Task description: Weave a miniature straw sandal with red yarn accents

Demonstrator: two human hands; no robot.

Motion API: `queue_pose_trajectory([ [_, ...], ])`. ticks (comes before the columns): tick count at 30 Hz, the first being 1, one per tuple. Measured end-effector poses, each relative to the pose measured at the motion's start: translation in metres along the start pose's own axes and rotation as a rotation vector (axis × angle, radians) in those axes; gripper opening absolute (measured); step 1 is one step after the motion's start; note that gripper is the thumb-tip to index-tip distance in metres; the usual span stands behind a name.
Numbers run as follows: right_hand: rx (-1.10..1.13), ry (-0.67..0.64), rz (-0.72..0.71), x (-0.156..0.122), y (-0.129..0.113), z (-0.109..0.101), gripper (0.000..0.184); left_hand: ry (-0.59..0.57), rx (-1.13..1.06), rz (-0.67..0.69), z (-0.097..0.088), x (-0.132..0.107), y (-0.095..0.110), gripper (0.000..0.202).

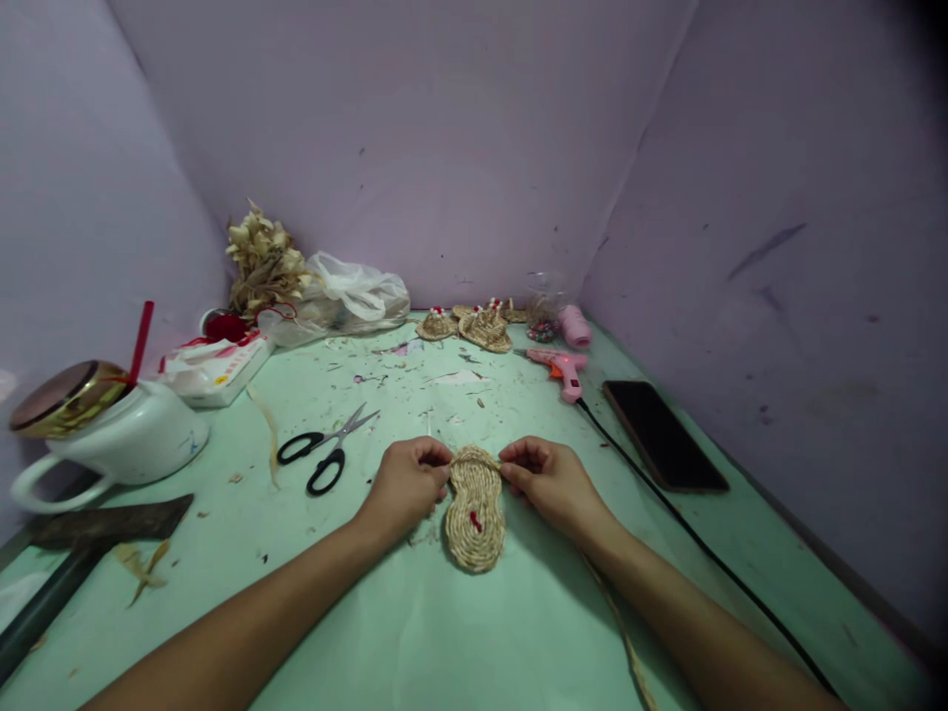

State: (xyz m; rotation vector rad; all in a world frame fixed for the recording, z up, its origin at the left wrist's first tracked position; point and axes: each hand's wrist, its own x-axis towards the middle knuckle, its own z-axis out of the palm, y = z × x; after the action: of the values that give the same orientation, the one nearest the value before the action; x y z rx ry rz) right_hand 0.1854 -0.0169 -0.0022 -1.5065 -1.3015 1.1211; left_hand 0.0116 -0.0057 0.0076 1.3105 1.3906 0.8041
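A sole-shaped piece of coiled straw braid [475, 528] lies on the green tabletop in front of me, with a small red mark in its lower, wider half. At its upper left edge, the thumb and fingers of my left hand [411, 479] are pinched on the piece. My right hand [552, 479] pinches the upper right edge, where a band of braid crosses the top. From under my right forearm a loose straw strand [622, 632] trails toward the near edge; its link to the piece is hidden.
Black-handled scissors [326, 454] lie open to the left. A pink glue gun [559, 367] trails its black cord past a phone [665, 434] on the right. A hammer [96, 533] and white mug [148, 434] stand left; small straw hats [481, 326] sit at the back.
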Motion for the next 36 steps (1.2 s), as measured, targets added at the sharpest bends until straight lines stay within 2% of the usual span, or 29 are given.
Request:
queue_pose_trajectory([
  [15,0.175,0.045,0.033,-0.003,-0.013,-0.002,0.015,-0.011,-0.013,-0.004,-0.001,0.0,-0.002,0.008],
  [28,0.161,0.014,0.066,-0.002,-0.012,-0.001,0.012,-0.015,-0.015,0.01,-0.001,-0.002,-0.002,0.01],
  [31,0.164,0.006,0.056,-0.003,-0.012,0.0,0.011,0.049,0.013,0.106,-0.002,-0.006,-0.001,0.018],
  [34,0.164,-0.009,0.037,-0.004,-0.014,0.0,0.012,0.203,0.112,0.282,-0.005,-0.012,0.005,0.027],
  [36,0.151,-0.017,0.003,-0.006,-0.017,-0.001,0.011,0.299,0.151,0.423,-0.008,-0.016,0.012,0.025],
])
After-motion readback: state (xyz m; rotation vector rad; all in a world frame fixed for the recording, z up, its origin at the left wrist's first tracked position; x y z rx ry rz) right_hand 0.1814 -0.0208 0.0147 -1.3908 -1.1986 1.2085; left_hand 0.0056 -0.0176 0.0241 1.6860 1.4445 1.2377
